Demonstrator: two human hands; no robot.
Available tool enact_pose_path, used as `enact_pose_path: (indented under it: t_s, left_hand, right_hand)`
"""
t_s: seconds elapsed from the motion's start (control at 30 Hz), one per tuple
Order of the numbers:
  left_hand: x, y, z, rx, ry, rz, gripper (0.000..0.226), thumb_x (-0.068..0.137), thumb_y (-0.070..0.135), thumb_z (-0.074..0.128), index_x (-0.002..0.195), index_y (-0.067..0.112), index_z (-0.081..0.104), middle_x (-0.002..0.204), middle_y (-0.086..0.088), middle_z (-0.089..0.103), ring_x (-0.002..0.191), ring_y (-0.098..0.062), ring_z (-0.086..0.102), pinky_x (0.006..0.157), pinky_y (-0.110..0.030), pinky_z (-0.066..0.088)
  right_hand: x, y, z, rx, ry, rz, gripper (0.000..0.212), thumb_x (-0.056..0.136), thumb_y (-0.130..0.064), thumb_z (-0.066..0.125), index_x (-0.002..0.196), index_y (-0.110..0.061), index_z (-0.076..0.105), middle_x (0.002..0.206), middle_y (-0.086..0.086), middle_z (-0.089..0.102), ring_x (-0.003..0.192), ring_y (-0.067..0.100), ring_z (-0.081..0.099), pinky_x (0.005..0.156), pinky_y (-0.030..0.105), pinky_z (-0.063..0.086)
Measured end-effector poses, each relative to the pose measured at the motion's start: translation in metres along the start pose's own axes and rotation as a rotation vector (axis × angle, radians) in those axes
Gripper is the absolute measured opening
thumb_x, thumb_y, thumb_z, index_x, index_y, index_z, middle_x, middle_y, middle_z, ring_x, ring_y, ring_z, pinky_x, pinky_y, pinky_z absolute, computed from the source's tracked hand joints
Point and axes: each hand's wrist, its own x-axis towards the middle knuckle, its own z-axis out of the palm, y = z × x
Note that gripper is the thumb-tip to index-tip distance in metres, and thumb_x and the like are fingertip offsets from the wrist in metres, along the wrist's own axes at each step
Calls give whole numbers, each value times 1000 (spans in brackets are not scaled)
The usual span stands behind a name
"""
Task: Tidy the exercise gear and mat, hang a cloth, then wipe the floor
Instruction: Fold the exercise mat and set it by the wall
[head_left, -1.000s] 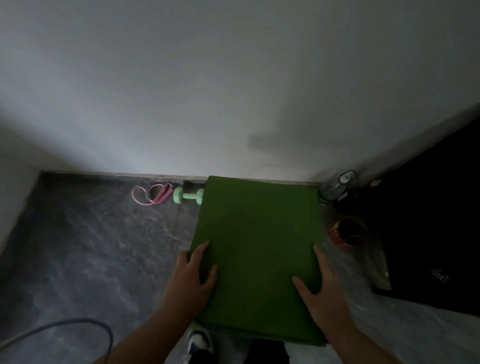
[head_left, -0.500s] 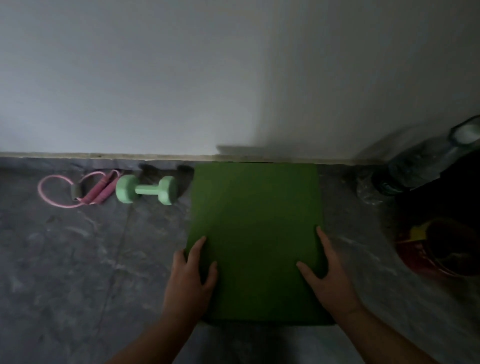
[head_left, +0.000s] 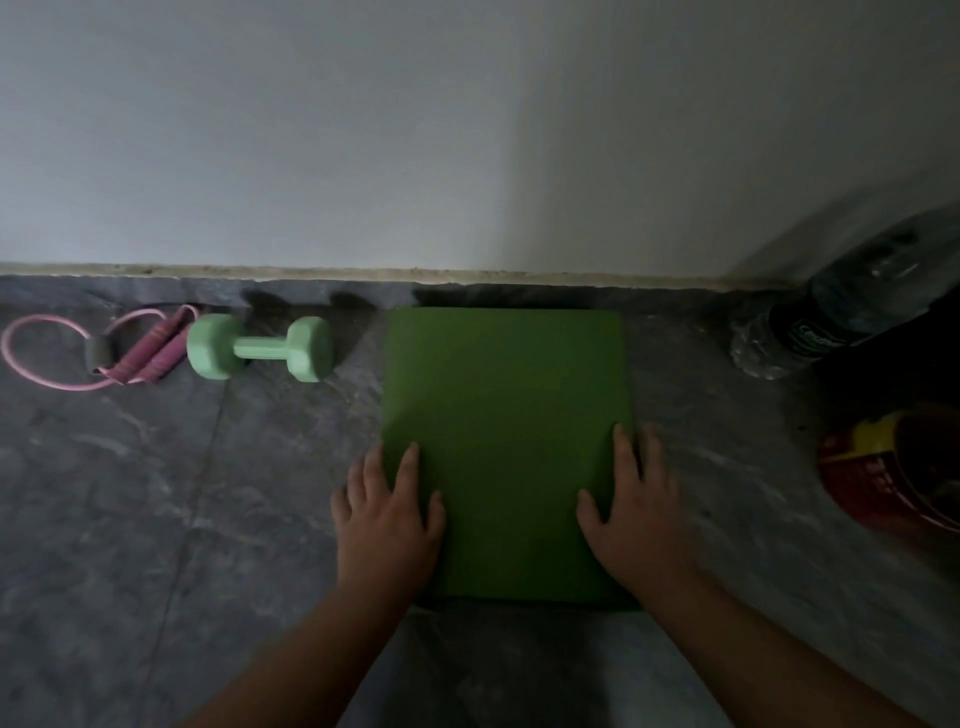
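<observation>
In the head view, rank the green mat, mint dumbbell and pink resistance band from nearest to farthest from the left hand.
1. Green mat: under the left hand's fingers.
2. Mint dumbbell: farther left, near the wall.
3. Pink resistance band: beyond the dumbbell, far left.

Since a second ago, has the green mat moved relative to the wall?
Yes. The folded green mat has gone down flat onto the floor, its far edge just short of the skirting, with both hands pressing its near corners.
</observation>
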Motion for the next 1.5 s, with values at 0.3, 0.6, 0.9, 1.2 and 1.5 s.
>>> enact_pose_path:
  t_s: [0.3, 0.6, 0.9, 1.2, 1.5]
  left_hand:
    - [18, 24, -1, 109, -117, 395, 69, 94, 61, 26, 156, 39, 6, 165, -5, 3, 151, -27, -6, 119, -59, 2]
    - [8, 19, 28, 165, -202, 369, 65, 94, 67, 19, 154, 46, 4, 165, 2, 6, 152, -24, -4, 118, -62, 0]
    - [-32, 19, 8, 124, -158, 582, 83, 87, 77, 32, 156, 33, 17, 163, -10, 14, 149, -41, 7, 111, -74, 12]
    - [-32, -2, 30, 324, -248, 749, 77, 87, 52, 38, 156, 35, 8, 161, -12, 23, 145, -47, 20, 103, -80, 18]
    - [-11, 3, 24, 367, -289, 738, 69, 90, 47, 33, 156, 35, 15, 159, -13, 27, 144, -46, 24, 102, -78, 22]
  right_hand:
    - [41, -23, -5, -254, -2, -287, 73, 95, -52, 26, 157, -15, 17, 164, 14, 13, 151, 29, 10, 121, 51, 15]
    - [43, 0, 28, -374, -95, -319, 75, 96, -54, 25, 156, -11, 19, 163, 17, 15, 150, 32, 14, 121, 50, 11]
    - [-48, -11, 1, -263, -112, -550, 76, 91, -57, 45, 154, -17, 31, 162, 16, 22, 149, 38, 17, 117, 59, 21]
    - [-55, 17, 31, -489, -260, -668, 87, 81, -61, 59, 154, -24, 29, 159, 15, 29, 145, 42, 26, 113, 64, 21]
    - [-35, 10, 30, -523, -295, -629, 93, 80, -62, 62, 155, -23, 25, 160, 17, 26, 145, 44, 24, 113, 65, 20]
